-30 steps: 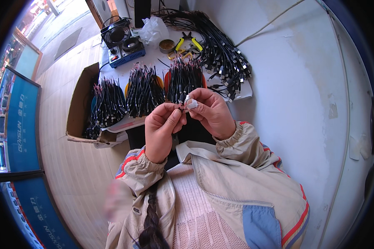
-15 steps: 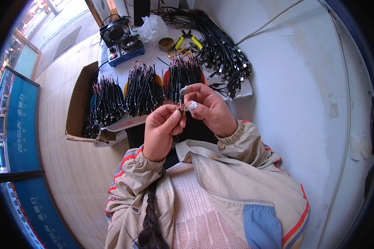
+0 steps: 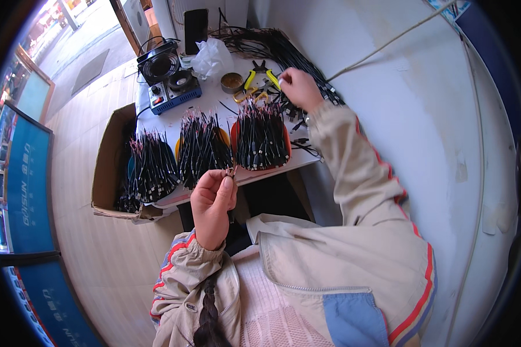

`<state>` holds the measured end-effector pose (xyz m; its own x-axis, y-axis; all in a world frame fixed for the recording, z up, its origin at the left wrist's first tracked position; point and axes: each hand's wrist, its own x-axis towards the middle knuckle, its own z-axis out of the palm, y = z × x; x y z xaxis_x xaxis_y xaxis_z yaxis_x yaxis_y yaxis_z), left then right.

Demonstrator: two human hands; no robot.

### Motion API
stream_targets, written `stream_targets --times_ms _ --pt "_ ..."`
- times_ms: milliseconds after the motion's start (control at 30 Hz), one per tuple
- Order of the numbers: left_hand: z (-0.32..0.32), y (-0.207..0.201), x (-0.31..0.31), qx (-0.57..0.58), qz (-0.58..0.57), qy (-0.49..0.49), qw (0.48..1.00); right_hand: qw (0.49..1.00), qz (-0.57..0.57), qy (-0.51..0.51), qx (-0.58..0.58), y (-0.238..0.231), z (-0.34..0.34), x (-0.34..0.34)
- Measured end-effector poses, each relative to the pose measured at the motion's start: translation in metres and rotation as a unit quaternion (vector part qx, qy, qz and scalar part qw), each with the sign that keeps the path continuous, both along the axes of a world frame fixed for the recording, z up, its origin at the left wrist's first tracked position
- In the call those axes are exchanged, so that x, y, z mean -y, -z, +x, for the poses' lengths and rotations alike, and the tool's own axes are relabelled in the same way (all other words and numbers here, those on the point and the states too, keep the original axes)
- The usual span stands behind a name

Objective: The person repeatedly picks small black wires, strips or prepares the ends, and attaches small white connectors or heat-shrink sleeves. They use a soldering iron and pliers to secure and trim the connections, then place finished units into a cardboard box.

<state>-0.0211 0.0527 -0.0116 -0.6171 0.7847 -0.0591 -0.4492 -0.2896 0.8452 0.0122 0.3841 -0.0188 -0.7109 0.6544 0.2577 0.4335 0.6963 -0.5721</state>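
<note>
My left hand (image 3: 214, 199) is closed in a pinch, holding a short black cable (image 3: 230, 172) upright with its bare reddish wire ends sticking up past the thumb. My right hand (image 3: 301, 89) reaches out over a heap of black cables (image 3: 278, 49) with metal plugs, just right of the yellow-handled pliers (image 3: 260, 75). Its fingers curl downward and their tips are hidden, so any hold is unclear. In front of the hands stand bundles of short black cables, in a red holder (image 3: 287, 141), a yellow holder (image 3: 226, 137) and a blue one (image 3: 131, 168).
A blue soldering-type device (image 3: 176, 98) with a fan sits at the back left, beside a crumpled white plastic bag (image 3: 211, 58) and a small round tin (image 3: 231, 82). A cardboard box (image 3: 111, 165) stands against the table's left side. The wall (image 3: 417, 144) bounds the right.
My right hand has left the left hand's side and moved up and away to the cable heap. The left hand has lowered slightly, still holding the cable.
</note>
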Motion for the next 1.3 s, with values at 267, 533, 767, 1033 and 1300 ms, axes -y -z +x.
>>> stream_targets --times_ms 267,533,767,1033,1300 --pt "-0.015 -0.001 0.001 0.021 -0.024 -0.055 0.998 0.947 0.055 0.055 0.313 0.051 -0.094 -0.085" --pt "-0.018 -0.004 0.008 0.038 0.014 -0.054 0.998 0.921 -0.364 -0.065 -0.123 -0.037 -0.029 -0.063" --pt "-0.008 -0.008 0.016 0.050 0.024 -0.022 0.998 0.853 -0.404 -0.193 -0.268 -0.068 0.130 0.084" --pt "0.013 -0.020 0.034 0.053 0.020 -0.001 0.998 0.417 -0.798 -0.371 -0.227 -0.022 0.150 0.224" --pt "0.016 -0.024 0.038 0.055 0.047 -0.037 0.997 0.134 -0.891 -0.431 -0.048 -0.061 0.146 0.269"
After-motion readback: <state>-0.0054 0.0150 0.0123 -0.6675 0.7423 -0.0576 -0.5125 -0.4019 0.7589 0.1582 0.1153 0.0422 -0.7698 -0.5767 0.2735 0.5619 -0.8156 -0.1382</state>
